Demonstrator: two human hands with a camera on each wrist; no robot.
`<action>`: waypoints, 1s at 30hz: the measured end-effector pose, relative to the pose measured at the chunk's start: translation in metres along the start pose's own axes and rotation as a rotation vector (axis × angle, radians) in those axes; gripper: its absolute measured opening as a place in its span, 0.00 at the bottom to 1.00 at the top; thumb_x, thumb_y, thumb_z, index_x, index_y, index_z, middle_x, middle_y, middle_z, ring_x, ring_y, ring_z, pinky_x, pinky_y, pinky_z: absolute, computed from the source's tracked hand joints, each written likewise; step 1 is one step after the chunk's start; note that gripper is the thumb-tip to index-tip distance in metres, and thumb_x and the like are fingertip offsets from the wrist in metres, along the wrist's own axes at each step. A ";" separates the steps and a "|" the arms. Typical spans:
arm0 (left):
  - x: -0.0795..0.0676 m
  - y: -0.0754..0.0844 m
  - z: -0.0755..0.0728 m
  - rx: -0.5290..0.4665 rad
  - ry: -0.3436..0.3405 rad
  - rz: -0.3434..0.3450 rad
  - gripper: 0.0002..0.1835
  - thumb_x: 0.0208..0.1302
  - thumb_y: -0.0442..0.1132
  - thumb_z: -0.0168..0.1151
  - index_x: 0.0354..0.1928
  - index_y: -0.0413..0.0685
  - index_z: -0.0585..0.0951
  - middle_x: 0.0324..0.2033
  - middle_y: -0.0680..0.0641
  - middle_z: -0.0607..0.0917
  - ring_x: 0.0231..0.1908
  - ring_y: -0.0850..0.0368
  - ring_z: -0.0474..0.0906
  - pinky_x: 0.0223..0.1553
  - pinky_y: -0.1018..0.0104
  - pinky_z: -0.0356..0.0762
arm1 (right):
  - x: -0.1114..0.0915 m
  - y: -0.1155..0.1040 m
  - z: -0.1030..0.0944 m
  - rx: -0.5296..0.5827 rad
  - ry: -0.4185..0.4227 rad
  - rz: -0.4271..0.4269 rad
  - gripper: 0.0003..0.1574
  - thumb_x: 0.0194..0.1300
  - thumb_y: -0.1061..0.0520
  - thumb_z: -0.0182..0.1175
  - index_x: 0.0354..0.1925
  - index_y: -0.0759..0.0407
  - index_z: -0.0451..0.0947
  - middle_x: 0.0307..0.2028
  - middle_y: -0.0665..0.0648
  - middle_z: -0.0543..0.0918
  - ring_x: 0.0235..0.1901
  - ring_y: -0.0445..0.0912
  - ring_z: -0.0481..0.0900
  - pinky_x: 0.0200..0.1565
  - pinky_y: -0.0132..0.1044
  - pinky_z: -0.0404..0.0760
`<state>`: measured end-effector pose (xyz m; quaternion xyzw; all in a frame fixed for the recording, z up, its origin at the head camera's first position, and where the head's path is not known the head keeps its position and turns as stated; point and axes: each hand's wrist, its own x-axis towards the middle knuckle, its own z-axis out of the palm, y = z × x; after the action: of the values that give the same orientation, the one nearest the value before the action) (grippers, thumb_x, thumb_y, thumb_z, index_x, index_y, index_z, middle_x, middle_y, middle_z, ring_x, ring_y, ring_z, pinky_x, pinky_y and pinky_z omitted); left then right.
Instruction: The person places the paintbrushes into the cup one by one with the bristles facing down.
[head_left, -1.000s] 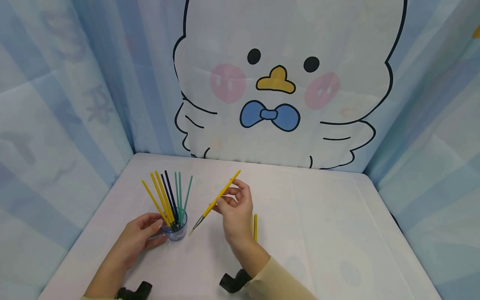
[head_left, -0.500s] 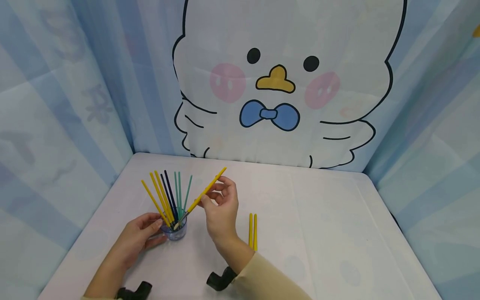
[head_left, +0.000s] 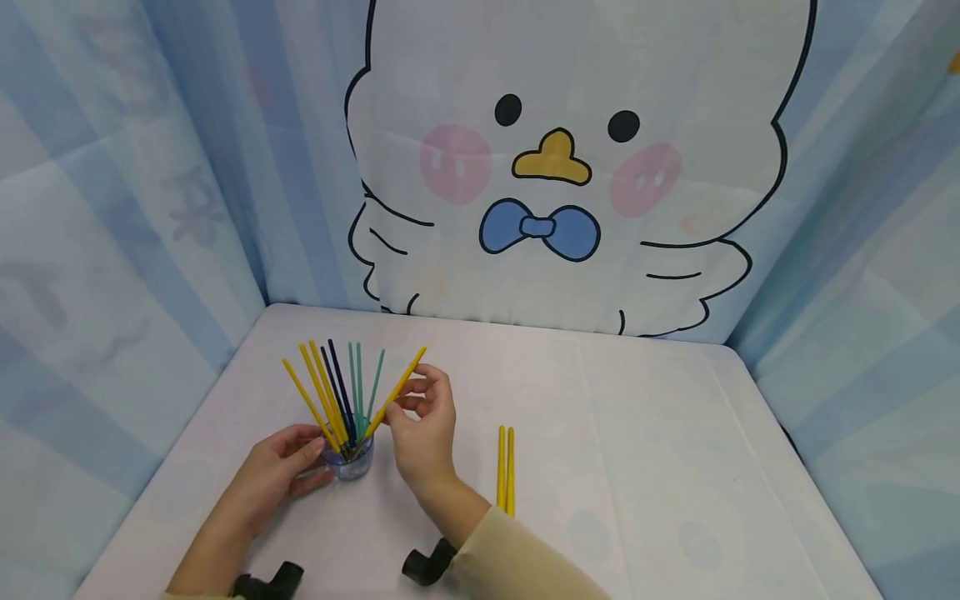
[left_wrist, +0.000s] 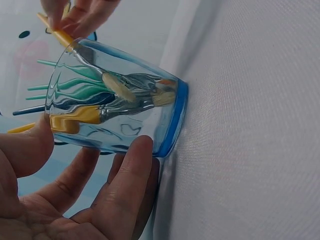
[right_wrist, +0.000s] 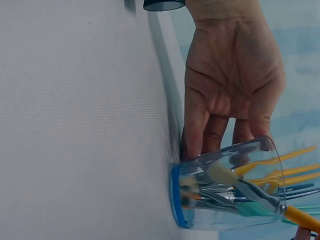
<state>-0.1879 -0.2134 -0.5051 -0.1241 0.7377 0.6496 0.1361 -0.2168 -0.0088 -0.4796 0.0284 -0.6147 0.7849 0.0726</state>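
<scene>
A clear cup with a blue base (head_left: 351, 470) stands at the left of the white table, holding yellow, dark blue and green paintbrushes, bristles down. My left hand (head_left: 273, 471) holds the cup's left side, thumb near the rim and fingers lower on the wall in the left wrist view. My right hand (head_left: 427, 429) pinches a yellow paintbrush (head_left: 400, 385) by its handle, tilted to the right. That brush's pale bristles (left_wrist: 117, 86) are inside the cup, above its base. In the right wrist view, my left hand (right_wrist: 232, 75) touches the cup wall (right_wrist: 210, 222).
Two yellow paintbrushes (head_left: 506, 467) lie side by side on the table (head_left: 660, 467), right of my right forearm, their lower ends hidden by the sleeve. A curtain with a cartoon bird (head_left: 555, 158) rises behind the table. Black wrist mounts (head_left: 427, 564) sit at both wrists.
My right hand has moved left with the yellow paintbrush and lowered its bristle end into the cup. The two brushes on the table have come into fuller view. My left hand stays on the cup.
</scene>
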 end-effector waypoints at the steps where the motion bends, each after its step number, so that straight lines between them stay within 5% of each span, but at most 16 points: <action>1: 0.000 0.000 0.000 -0.002 0.001 0.001 0.26 0.84 0.41 0.56 0.74 0.31 0.69 0.68 0.30 0.76 0.53 0.57 0.84 0.54 0.58 0.94 | -0.001 0.001 0.000 -0.004 0.000 0.007 0.35 0.67 0.77 0.62 0.64 0.48 0.73 0.49 0.56 0.77 0.45 0.48 0.81 0.44 0.37 0.96; 23: 0.000 0.001 0.002 0.020 0.015 -0.015 0.26 0.84 0.41 0.56 0.75 0.33 0.69 0.69 0.28 0.75 0.54 0.56 0.85 0.55 0.59 0.94 | 0.004 0.013 0.013 -0.118 -0.039 0.007 0.37 0.68 0.76 0.63 0.68 0.47 0.75 0.48 0.57 0.79 0.43 0.44 0.79 0.43 0.28 0.91; 30: 0.001 0.000 0.001 0.009 0.011 -0.005 0.26 0.85 0.41 0.56 0.74 0.32 0.69 0.69 0.28 0.76 0.52 0.56 0.85 0.54 0.58 0.94 | 0.007 0.018 0.010 -0.169 -0.075 0.030 0.35 0.73 0.73 0.61 0.69 0.45 0.75 0.48 0.56 0.81 0.42 0.45 0.83 0.45 0.32 0.94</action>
<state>-0.1885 -0.2127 -0.5055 -0.1289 0.7410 0.6452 0.1344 -0.2264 -0.0221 -0.4938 0.0423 -0.6814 0.7295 0.0400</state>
